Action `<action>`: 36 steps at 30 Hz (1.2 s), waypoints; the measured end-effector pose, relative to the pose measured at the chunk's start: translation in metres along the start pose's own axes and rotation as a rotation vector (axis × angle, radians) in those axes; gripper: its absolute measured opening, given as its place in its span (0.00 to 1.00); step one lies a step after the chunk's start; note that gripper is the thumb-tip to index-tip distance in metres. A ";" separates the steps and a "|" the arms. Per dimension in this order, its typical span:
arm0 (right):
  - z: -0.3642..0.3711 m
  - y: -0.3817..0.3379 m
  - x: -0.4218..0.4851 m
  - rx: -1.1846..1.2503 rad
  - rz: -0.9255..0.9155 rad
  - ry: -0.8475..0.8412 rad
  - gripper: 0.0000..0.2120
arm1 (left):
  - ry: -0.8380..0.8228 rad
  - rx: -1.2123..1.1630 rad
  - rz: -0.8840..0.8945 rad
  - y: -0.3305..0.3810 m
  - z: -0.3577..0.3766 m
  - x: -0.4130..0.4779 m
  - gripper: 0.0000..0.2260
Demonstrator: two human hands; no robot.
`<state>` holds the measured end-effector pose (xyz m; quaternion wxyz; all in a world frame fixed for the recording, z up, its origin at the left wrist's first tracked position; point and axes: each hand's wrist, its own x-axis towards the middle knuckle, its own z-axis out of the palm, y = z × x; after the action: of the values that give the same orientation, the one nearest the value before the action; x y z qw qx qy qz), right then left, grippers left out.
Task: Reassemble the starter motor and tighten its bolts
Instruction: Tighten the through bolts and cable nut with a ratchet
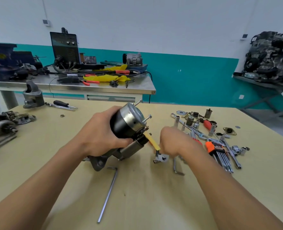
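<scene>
- While bracing the starter motor (pixel 129 123) nose-down against the tan table (pixel 154 205), grips its black body with the left hand (pixel 102 131), with fingers and thumb wrapped round the casing.
- Holds the motor tilted near the middle of the table, with the silver end cap (pixel 134 113) uppermost and turned toward the far right, and the cast nose (pixel 98 163) touching the tabletop.
- Shows two long bolts (pixel 148 117) standing proud of the end cap, with heads well clear of it.
- Carries the solenoid cylinder (pixel 132 146) on the motor's underside, just below the left fingers.
- Trails a yellow-sleeved lead (pixel 151 140) from the motor's rim down to a metal terminal lug (pixel 162 157) lying on the table.
- Sets the right hand (pixel 175 141) just beside the lead's lower end, with fingers curled downward; too blurred to tell whether pinching the lead or grasping nothing.
- In front of the motor, flat on the table: a long hex key (pixel 108 193); beneath the right wrist, a shorter hex key (pixel 176 166).
- Right of that hand: a hex key set (pixel 220 156) in an orange holder, loose sockets (pixel 244 150), a wrench (pixel 198 134) and a red-handled screwdriver (pixel 207 124).
- At the table's far left: a grey cast housing (pixel 33 97) standing upright, a black-handled screwdriver (pixel 61 103) beside it, and dismantled motor parts (pixel 3 123) at the edge.
- Behind the table: a steel bench (pixel 104 89) bearing a dark welder (pixel 65 47) and a yellow cloth (pixel 107 78).
</scene>
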<state>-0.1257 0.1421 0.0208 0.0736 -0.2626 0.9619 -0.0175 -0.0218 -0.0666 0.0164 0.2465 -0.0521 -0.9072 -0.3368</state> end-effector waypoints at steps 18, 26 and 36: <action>-0.040 0.004 0.008 1.027 -0.046 0.221 0.09 | -0.072 -0.049 -0.026 0.021 -0.012 0.025 0.46; -0.063 -0.016 0.023 1.194 -0.082 0.391 0.10 | -0.301 -0.107 -0.071 0.015 -0.023 0.057 0.30; -0.019 0.023 0.018 1.285 0.040 0.443 0.12 | -0.558 -0.182 -0.040 0.007 0.001 0.089 0.27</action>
<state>-0.1550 0.1528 0.0360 0.0165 -0.1392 0.7574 -0.6378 -0.0982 -0.0675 0.0629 -0.0249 -0.1466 -0.9070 -0.3940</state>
